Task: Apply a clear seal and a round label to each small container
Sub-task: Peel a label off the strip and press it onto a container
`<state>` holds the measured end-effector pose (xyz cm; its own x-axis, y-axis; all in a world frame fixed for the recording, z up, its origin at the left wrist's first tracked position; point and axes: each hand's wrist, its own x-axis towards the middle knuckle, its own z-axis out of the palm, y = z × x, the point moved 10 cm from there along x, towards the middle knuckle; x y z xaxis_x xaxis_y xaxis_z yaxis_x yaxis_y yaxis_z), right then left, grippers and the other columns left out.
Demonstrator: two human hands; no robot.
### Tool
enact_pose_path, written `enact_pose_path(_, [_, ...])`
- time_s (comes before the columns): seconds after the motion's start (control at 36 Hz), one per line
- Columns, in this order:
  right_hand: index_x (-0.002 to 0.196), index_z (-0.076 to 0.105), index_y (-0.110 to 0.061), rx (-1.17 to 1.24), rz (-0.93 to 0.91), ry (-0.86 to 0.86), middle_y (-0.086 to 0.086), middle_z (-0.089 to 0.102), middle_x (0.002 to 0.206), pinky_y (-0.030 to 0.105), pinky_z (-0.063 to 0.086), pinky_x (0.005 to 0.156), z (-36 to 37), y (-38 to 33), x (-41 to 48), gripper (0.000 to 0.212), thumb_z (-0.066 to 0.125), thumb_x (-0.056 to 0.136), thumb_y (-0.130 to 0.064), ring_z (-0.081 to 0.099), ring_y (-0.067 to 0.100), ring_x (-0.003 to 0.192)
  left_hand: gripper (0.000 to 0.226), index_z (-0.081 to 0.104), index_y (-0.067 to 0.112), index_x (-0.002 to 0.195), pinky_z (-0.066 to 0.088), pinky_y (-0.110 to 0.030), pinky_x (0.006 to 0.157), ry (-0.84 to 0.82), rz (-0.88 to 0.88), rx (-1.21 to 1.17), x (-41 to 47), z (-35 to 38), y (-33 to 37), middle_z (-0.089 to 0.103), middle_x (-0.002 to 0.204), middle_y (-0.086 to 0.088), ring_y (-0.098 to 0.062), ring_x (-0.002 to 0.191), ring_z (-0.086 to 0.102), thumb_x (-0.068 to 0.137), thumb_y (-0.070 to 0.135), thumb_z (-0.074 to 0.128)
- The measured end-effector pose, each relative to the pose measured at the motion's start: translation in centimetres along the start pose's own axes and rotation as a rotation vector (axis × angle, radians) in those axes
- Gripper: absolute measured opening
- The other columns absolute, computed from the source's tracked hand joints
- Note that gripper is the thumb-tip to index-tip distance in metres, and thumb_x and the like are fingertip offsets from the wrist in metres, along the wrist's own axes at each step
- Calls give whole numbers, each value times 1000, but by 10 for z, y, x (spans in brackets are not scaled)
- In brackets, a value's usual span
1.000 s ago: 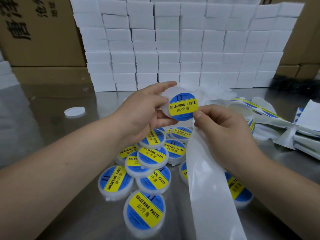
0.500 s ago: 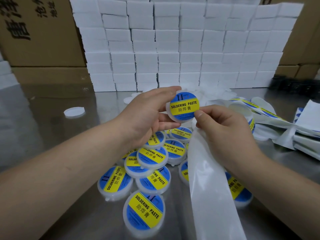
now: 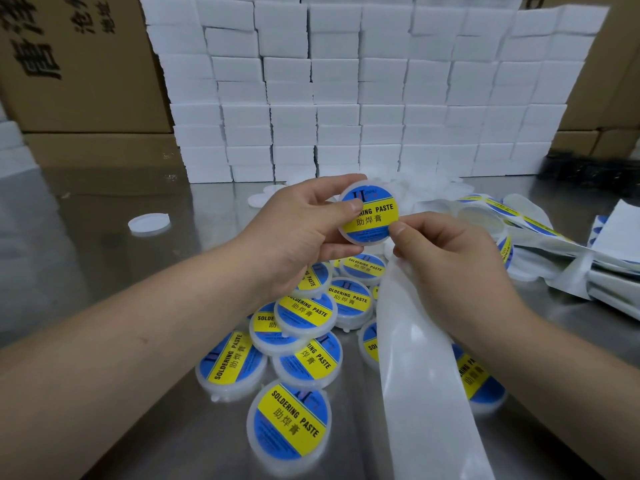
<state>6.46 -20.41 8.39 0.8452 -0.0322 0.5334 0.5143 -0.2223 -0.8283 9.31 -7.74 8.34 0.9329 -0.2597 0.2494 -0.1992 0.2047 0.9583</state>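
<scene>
A loose white lid (image 3: 149, 223) lies alone on the steel table (image 3: 104, 271) at nine o'clock from the small container (image 3: 362, 241), which the left hand (image 3: 294, 237) grips at frame centre, thumb pressed flat on its blue-and-yellow round label (image 3: 379, 213) and fingers curled behind. At six o'clock below it lies a heap of labelled containers (image 3: 304, 317), all lidded, contents hidden. The right hand (image 3: 450, 265) touches the held container's rim at four o'clock with its thumb tip while its curled fingers pinch a white backing strip (image 3: 422, 375) trailing toward five o'clock, with label sheets (image 3: 519, 216) at three o'clock.
</scene>
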Motion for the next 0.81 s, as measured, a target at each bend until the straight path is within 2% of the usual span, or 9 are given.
enact_pose_path(0.39, [62, 62, -34, -24, 1, 3, -20, 60, 54, 2, 37, 51, -1, -1, -1, 28, 59, 87, -21, 53, -8, 53, 19, 62, 27, 100, 57, -25, 63, 8, -11, 18, -1, -1, 0, 73, 91, -4, -19, 78, 71, 89, 13, 56])
enact_pose_path(0.81, [61, 62, -36, -62, 0, 8, -20, 61, 57, 2, 38, 52, -1, 0, 0, 29, 59, 87, -22, 53, -9, 56, 22, 62, 27, 99, 56, -23, 60, 31, -12, 69, -4, 0, 1, 72, 92, -5, -17, 75, 71, 90, 9, 54])
